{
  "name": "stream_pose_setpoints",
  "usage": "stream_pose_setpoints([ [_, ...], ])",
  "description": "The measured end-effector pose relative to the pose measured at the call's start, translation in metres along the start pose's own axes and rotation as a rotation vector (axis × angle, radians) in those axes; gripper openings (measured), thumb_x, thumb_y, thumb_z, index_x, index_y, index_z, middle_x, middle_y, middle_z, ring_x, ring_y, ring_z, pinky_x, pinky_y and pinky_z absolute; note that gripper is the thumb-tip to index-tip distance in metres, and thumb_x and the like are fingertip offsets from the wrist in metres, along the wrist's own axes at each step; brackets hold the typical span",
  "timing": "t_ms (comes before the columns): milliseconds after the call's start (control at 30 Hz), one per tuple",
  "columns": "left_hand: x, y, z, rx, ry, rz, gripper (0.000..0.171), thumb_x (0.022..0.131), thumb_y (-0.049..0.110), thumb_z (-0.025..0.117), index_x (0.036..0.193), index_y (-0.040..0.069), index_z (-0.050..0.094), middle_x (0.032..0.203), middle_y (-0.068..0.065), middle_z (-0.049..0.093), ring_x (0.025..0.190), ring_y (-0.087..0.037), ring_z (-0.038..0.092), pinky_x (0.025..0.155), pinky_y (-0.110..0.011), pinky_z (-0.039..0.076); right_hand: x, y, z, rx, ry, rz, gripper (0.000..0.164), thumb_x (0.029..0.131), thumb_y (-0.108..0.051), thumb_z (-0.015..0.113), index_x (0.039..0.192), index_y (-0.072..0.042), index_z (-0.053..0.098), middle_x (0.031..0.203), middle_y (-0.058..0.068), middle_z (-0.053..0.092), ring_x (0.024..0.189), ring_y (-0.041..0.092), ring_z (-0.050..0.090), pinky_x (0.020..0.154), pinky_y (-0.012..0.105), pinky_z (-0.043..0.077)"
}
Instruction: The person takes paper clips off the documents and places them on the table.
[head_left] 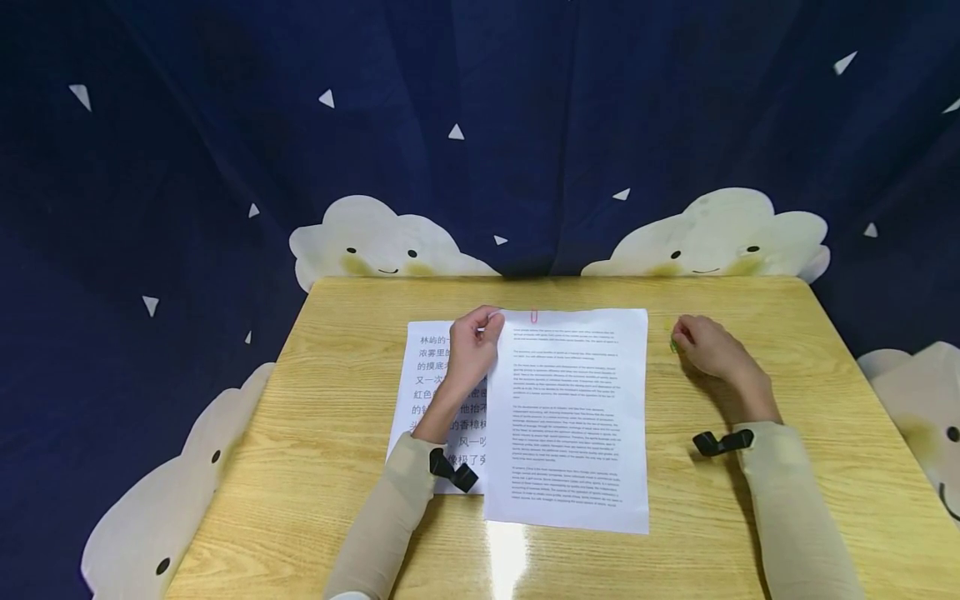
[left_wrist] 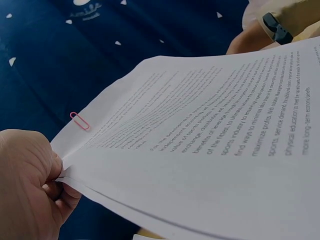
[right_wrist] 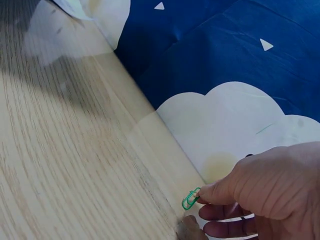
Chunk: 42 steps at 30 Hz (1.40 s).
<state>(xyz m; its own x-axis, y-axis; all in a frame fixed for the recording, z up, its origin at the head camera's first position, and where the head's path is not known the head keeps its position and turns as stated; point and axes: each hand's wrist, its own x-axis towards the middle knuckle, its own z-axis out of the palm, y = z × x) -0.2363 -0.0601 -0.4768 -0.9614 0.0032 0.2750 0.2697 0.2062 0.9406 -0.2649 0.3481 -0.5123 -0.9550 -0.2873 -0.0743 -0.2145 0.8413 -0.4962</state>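
Observation:
My left hand (head_left: 475, 346) pinches the upper left corner of a stack of printed paper sheets (head_left: 577, 417), which is lifted at that corner. A pink paper clip (head_left: 534, 317) sits on the top edge of the sheets, just right of that hand; the left wrist view shows the same pink clip (left_wrist: 79, 121) near the gripped corner. To the right of the paper, my right hand (head_left: 712, 346) pinches a green paper clip (right_wrist: 190, 198) between thumb and finger, above the table.
Another sheet with large Chinese characters (head_left: 431, 375) lies on the wooden table (head_left: 345, 525), partly under my left arm and the printed sheets. Behind the table hangs a dark blue curtain (head_left: 525, 167) with white clouds and triangles. Black straps (head_left: 723, 442) circle both wrists.

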Motion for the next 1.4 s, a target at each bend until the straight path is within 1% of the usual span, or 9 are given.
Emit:
stream_pose_setpoints([
  [167,-0.001,0.005,0.001,0.017,0.001,-0.006,0.018,0.104,0.003,0.061,0.111,-0.007,0.074,0.087,-0.025,0.071,0.052,-0.005,0.049,0.049,-0.017,0.039,0.0,0.001,0.0,-0.002,0.002,0.025,0.02,0.111,-0.011,0.045,0.1,0.0,0.058,0.084,0.01,0.055,0.075,0.025,0.049,0.066,0.04,0.04],
  [300,-0.003,0.014,0.0,0.019,-0.015,-0.001,0.019,0.104,-0.001,0.059,0.111,-0.012,0.072,0.087,-0.028,0.07,0.054,-0.006,0.049,0.05,-0.017,0.039,-0.001,0.001,0.0,0.002,-0.007,0.046,0.02,0.111,-0.013,0.044,0.101,0.0,0.057,0.084,0.01,0.054,0.075,0.025,0.05,0.066,0.039,0.04],
  [367,-0.003,0.015,-0.001,0.015,-0.018,0.0,0.019,0.104,-0.001,0.059,0.111,-0.012,0.072,0.087,-0.029,0.07,0.054,-0.007,0.05,0.05,-0.017,0.04,-0.001,0.001,0.0,0.001,-0.008,0.051,0.021,0.111,-0.014,0.044,0.101,0.0,0.057,0.084,0.01,0.054,0.075,0.025,0.05,0.066,0.039,0.04],
  [467,-0.002,0.01,0.0,0.012,-0.012,-0.006,0.019,0.104,0.0,0.059,0.111,-0.011,0.073,0.088,-0.028,0.071,0.054,-0.007,0.051,0.05,-0.017,0.04,-0.001,0.0,-0.001,-0.002,-0.004,0.055,0.022,0.111,-0.015,0.044,0.101,-0.001,0.056,0.083,0.009,0.053,0.075,0.025,0.049,0.065,0.039,0.039],
  [600,0.0,0.002,0.002,0.006,-0.005,-0.01,0.018,0.104,0.004,0.061,0.112,-0.005,0.075,0.088,-0.023,0.072,0.054,-0.008,0.052,0.049,-0.017,0.041,-0.001,0.0,-0.001,-0.004,-0.003,0.065,0.022,0.112,-0.017,0.043,0.1,-0.002,0.055,0.084,0.01,0.052,0.076,0.026,0.049,0.066,0.04,0.039],
  [767,0.0,-0.001,0.001,-0.002,-0.009,-0.004,0.017,0.104,0.007,0.063,0.11,-0.001,0.076,0.086,-0.017,0.072,0.055,-0.011,0.056,0.05,-0.019,0.044,-0.001,0.001,0.001,-0.003,-0.006,0.075,0.021,0.111,-0.017,0.042,0.101,-0.003,0.054,0.085,0.01,0.051,0.076,0.027,0.049,0.066,0.04,0.039],
  [1133,0.0,-0.001,0.0,0.014,-0.018,0.0,0.018,0.105,0.008,0.061,0.111,-0.001,0.076,0.085,-0.014,0.071,0.054,-0.01,0.054,0.048,-0.02,0.043,0.0,0.002,0.001,0.008,0.004,0.079,0.021,0.111,-0.014,0.043,0.097,-0.003,0.054,0.081,0.009,0.05,0.073,0.025,0.048,0.063,0.038,0.037],
  [1300,0.0,-0.003,0.0,0.007,-0.022,0.005,0.018,0.105,0.008,0.061,0.11,-0.001,0.076,0.085,-0.014,0.07,0.052,-0.011,0.054,0.047,-0.02,0.042,-0.001,0.001,0.001,0.0,0.008,0.091,0.023,0.111,-0.018,0.041,0.098,-0.004,0.053,0.082,0.01,0.051,0.074,0.026,0.049,0.064,0.039,0.037],
  [1400,0.0,-0.004,-0.001,0.015,-0.024,0.009,0.018,0.105,0.009,0.061,0.111,0.0,0.076,0.085,-0.013,0.071,0.055,-0.011,0.055,0.048,-0.02,0.043,-0.001,0.0,0.001,0.0,0.008,0.105,0.022,0.111,-0.019,0.041,0.099,-0.004,0.053,0.084,0.01,0.051,0.075,0.026,0.049,0.066,0.04,0.038],
])
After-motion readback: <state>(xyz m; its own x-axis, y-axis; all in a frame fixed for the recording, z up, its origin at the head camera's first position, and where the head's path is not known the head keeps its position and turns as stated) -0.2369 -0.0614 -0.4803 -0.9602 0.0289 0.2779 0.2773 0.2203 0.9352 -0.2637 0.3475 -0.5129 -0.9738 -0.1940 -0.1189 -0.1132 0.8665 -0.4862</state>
